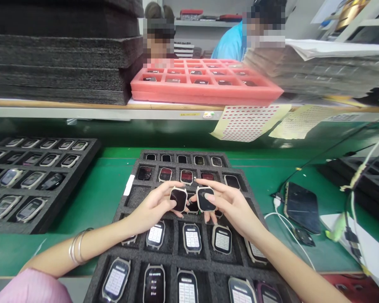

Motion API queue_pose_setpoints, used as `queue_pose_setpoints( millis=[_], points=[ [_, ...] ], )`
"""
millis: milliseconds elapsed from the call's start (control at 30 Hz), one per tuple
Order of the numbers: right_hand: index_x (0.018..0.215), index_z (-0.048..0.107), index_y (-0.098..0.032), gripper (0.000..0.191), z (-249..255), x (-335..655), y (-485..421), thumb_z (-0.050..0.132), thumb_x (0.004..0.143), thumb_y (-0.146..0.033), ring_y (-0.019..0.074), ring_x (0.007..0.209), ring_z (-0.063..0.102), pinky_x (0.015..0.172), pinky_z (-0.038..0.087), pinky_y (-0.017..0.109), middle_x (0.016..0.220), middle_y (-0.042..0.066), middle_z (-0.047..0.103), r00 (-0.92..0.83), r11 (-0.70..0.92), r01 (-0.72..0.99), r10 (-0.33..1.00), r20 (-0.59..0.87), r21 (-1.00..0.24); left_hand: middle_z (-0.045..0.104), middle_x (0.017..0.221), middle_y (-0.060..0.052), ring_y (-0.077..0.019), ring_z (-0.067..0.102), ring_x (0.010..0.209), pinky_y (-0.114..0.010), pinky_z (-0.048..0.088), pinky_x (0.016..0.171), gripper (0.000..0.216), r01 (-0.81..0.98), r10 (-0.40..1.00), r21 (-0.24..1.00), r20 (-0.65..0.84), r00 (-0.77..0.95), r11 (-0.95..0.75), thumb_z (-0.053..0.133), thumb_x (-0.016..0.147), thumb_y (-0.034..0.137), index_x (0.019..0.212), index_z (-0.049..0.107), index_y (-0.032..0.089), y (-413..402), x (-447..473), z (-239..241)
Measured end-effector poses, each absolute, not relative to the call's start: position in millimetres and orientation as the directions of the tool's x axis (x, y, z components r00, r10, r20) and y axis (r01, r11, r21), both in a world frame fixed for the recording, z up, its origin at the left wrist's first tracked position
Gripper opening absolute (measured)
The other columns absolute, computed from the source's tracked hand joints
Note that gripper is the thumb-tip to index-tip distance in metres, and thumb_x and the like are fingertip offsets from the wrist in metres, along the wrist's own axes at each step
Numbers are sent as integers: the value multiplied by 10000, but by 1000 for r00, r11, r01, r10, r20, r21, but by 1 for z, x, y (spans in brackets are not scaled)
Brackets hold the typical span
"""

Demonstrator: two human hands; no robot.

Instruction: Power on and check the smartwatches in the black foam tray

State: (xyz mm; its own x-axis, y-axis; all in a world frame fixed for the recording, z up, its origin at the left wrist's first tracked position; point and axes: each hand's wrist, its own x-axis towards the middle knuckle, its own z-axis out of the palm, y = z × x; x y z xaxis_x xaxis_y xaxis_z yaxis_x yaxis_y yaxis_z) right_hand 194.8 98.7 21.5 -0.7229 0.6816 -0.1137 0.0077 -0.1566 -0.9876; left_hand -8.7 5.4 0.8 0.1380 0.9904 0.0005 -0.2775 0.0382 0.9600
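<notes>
My left hand (159, 201) is closed around a strapless smartwatch (178, 199) with a dark screen, its thumb at the lower left of the glass. Beside it, my right hand (228, 198) grips a second strapless smartwatch (206, 199), thumb resting on the dark screen. The two watches are held close together but apart, above a black foam tray (173, 248). Several watch bodies sit in its compartments; the nearer ones, such as a lit watch (192, 238), show white grids on screen. One watch (154, 283) displays white text on black. My fingers partly hide the middle row.
Another black foam tray (41, 210) of watches lies at left. A phone (302, 207) and cables (281, 216) are at right. On the shelf (113, 112) stand black foam stacks (57, 54) and a pink foam tray (205, 94). Two people are behind it.
</notes>
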Motion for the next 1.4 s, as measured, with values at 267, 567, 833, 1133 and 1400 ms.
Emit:
queue_pose_setpoints(
  millis=[267,567,833,1133,1400],
  points=[
    [1288,529,-183,427,23,192,96,624,881,-270,183,686,670,488,545,248,949,86,670,-761,-145,-21,644,-78,-989,599,998,-44,-180,594,837,-287,502,722,449,-111,999,994,-5,48,10,654,785,183,1206,501,216,5,-7,1],
    [1232,592,-154,402,25,194,92,671,859,-283,158,584,673,587,560,276,669,16,674,-793,-143,52,596,-128,-988,573,922,-11,-159,529,773,-258,438,697,336,137,998,989,47,33,-51,582,784,127,1109,541,200,3,-11,1],
    [1347,506,-140,535,24,194,88,674,858,-281,177,636,686,558,557,277,734,49,700,-816,-164,55,561,-139,-985,566,966,-29,-190,528,860,-272,426,739,354,123,998,991,56,28,-59,605,780,155,1120,521,209,1,-8,3],
    [1314,543,-132,515,28,197,90,669,859,-339,164,579,666,617,543,290,636,27,689,-800,-172,92,574,-176,-981,504,833,19,-133,458,697,-233,369,637,298,151,998,988,26,54,-34,545,773,107,1055,514,199,2,-11,1],
    [1306,529,-102,641,23,199,100,715,799,-448,165,540,661,574,528,282,638,60,700,-800,-205,81,571,-186,-975,557,977,-25,-179,515,855,-277,416,770,331,88,998,994,57,15,-58,561,816,170,1141,508,203,11,-9,-2]
  ],
)
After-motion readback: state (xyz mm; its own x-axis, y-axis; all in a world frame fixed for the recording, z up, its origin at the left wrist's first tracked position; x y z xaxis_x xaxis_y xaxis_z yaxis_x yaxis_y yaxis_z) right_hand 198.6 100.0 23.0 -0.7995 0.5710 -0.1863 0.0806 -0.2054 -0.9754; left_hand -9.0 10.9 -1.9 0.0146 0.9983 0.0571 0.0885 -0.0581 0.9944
